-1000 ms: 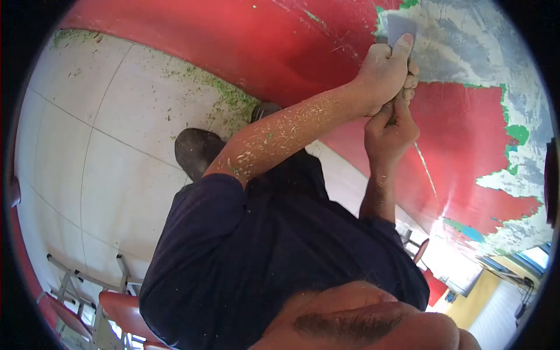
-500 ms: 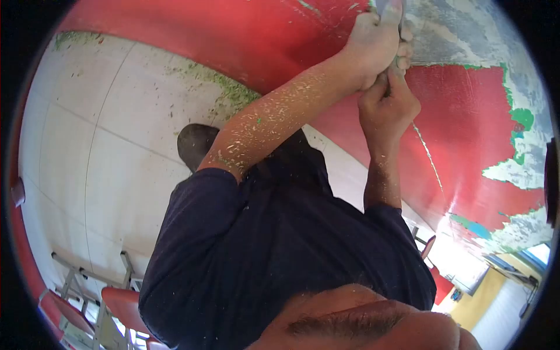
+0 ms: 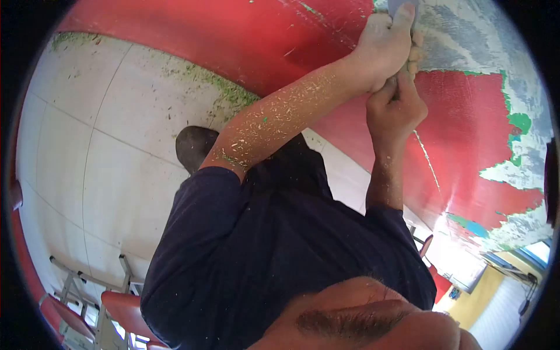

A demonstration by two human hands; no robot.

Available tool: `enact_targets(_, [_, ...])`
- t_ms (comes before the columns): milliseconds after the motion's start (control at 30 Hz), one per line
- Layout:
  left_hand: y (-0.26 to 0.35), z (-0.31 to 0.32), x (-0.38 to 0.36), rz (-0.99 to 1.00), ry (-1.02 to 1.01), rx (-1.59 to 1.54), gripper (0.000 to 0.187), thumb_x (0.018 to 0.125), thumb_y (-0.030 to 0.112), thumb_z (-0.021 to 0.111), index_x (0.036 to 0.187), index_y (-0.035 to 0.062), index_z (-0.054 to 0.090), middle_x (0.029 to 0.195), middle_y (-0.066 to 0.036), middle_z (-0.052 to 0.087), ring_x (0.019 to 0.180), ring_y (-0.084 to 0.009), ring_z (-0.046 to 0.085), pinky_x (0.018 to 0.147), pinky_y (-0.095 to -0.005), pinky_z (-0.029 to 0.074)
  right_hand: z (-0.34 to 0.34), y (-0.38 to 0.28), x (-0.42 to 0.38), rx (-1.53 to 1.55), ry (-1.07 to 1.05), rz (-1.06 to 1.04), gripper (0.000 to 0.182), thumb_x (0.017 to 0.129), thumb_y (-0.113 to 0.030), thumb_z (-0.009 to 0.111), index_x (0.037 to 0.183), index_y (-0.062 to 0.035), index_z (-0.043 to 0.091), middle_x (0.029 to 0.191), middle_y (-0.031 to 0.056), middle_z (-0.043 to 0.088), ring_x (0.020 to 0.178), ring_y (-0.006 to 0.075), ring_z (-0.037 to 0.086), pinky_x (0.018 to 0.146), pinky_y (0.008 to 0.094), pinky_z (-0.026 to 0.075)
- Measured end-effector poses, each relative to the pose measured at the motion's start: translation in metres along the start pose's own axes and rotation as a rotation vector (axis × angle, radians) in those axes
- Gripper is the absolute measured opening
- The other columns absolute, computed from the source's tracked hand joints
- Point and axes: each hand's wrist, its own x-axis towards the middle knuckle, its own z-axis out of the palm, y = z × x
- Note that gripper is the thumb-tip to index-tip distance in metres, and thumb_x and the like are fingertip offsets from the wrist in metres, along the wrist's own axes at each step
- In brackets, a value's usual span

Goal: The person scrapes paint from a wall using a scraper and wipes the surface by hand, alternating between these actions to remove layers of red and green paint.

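My left hand (image 3: 382,49) is closed around a scraper (image 3: 394,6), its thumb laid along the flat grey part at the top edge of the view. Just below it, my right hand (image 3: 396,114) is closed on the lower end of the same tool, touching the left hand. Most of the handle is hidden by my fingers, and the blade's tip is cut off by the frame. Around the hands is a wall with red paint (image 3: 466,116) and a bared grey-white patch (image 3: 455,35) edged with green. Pale flakes cover my left forearm.
Green and pale paint scraps (image 3: 230,93) lie along the foot of the wall on the tiled floor (image 3: 134,116). A dark shoe (image 3: 195,149) stands near them. Red-seated chairs (image 3: 125,312) with metal frames are at lower left. A thin pale scratch (image 3: 429,160) crosses the red paint.
Both hands have shifted slightly right and down in the view, with the scraper between them. My grip looks the same.
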Motion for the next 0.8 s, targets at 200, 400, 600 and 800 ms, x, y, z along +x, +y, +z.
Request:
enact_targets(200, [-0.011,0.003,-0.011,-0.054,0.026,-0.056,0.049,0.099,0.044,0.037,0.072,0.0038,0.045,0.055,-0.005,0.046,0.043,-0.0164,0.047,0.038,-0.0330,0.041,0.003,0.000,-0.005,0.124,0.051,0.020,0.022,0.082,-0.001,0.051,0.098,-0.0056,0.066,0.072,0.0222,0.059,0.062,0.0365,0.062,0.053,0.0361,0.047])
enact_targets(400, [-0.017,0.009,-0.006,0.020,-0.072,0.059,0.048,0.098,0.046,0.038,0.074,0.0057,0.047,0.057,-0.004,0.048,0.046,-0.0146,0.048,0.043,-0.0311,0.043,0.007,0.003,0.003,0.206,0.163,-0.106,0.023,0.082,0.000,0.051,0.100,-0.0038,0.065,0.075,0.0232,0.060,0.065,0.0368,0.063,0.056,0.0358,0.048])
enact_targets(600, [-0.004,0.006,-0.012,-0.092,0.000,-0.008,0.050,0.097,0.048,0.041,0.073,0.0055,0.048,0.055,-0.004,0.048,0.045,-0.0161,0.047,0.044,-0.0320,0.043,0.002,0.008,0.003,0.140,0.116,-0.101,0.031,0.084,0.000,0.051,0.112,-0.0027,0.063,0.089,0.0231,0.064,0.079,0.0339,0.067,0.065,0.0327,0.052])
enact_targets(800, [-0.017,0.010,-0.012,-0.196,-0.015,-0.166,0.051,0.096,0.052,0.041,0.073,0.0066,0.045,0.053,-0.004,0.046,0.044,-0.0159,0.047,0.042,-0.0324,0.042,-0.002,0.011,-0.006,0.169,-0.011,0.043,0.034,0.086,0.003,0.049,0.120,0.0041,0.057,0.121,0.0235,0.056,0.107,0.0269,0.060,0.082,0.0287,0.048])
